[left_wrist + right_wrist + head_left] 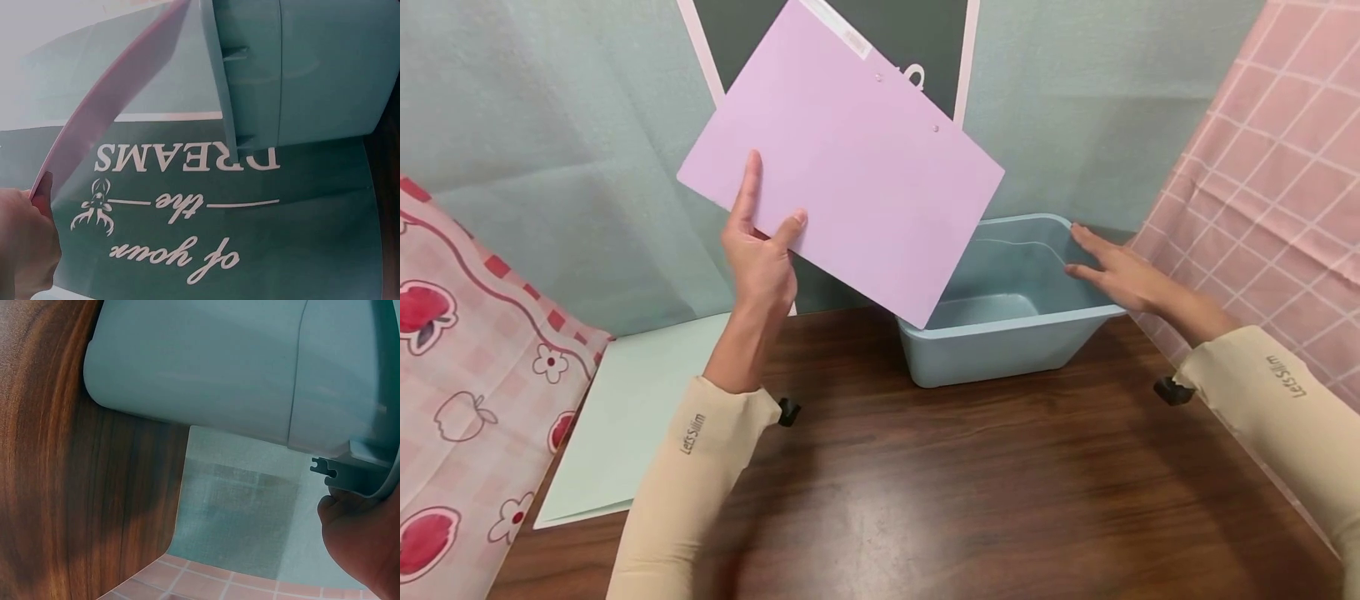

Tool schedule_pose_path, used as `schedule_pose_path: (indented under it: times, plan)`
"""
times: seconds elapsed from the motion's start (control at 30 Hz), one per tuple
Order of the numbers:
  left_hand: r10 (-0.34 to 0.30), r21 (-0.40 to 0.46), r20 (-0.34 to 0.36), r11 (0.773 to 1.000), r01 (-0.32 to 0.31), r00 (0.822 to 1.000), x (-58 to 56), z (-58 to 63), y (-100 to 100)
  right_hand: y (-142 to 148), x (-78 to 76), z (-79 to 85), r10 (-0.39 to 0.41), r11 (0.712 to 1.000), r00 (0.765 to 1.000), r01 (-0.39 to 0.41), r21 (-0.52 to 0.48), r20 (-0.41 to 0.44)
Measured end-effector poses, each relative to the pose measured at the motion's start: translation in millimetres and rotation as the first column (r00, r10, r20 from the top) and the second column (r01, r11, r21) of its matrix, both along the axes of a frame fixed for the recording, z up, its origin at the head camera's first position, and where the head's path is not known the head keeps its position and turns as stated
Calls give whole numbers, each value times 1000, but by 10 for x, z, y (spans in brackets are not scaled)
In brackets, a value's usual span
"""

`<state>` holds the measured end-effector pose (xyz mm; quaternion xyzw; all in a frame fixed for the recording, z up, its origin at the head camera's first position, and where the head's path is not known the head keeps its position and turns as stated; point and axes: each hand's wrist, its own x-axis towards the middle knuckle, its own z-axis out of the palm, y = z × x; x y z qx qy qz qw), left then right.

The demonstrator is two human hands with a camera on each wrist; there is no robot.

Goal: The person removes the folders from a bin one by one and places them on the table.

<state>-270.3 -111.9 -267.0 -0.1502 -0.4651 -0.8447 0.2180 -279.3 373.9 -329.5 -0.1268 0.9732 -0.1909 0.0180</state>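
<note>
My left hand point(760, 262) holds a light purple clipboard point(857, 167) by its lower left edge, with thumb and index finger on the face toward me. Two small rivets and a white label show near its upper edge. It is tilted in the air, and its lower corner overlaps the near left rim of a blue-grey plastic tub point(992, 354). On the tub's right rim my right hand point(1120, 271) takes hold, its thumb over the inner side. The right wrist view shows curled fingers point(340, 512) under the rim's corner.
A pale green folder-like sheet point(632, 408) lies on the brown wooden table point(880, 492) at the left. Fruit-print cloth point(467, 400) stands along the left side, pink grid cloth point(1277, 167) along the right. A grey-green backdrop point(572, 167) with a dark lettered panel point(312, 231) hangs behind.
</note>
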Motion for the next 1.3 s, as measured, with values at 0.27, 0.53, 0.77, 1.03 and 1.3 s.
schedule_pose_path:
  times: [0.27, 0.53, 0.77, 1.03, 1.3]
  plan:
    - [-32, 56, 48, 998, 29, 998, 90, 54, -160, 7, -7, 10, 0, 1000, 1000, 0, -2, 10]
    - [-92, 101, 90, 991, 83, 992, 180, 48, -314, 56, 2, 6, 15, 1000, 1000, -14, -24, 10]
    - [-157, 121, 64, 982, 148, 986, 258, 64, -491, 67, 14, 6, 17, 1000, 1000, -17, -23, 11]
    - [-197, 86, 91, 978, 189, 976, 338, 123, -711, 85, -9, 18, 15, 1000, 1000, -15, -22, 22]
    - [-220, 92, 111, 973, 211, 969, 394, 116, -911, 98, 4, 28, 13, 1000, 1000, -13, -7, 25]
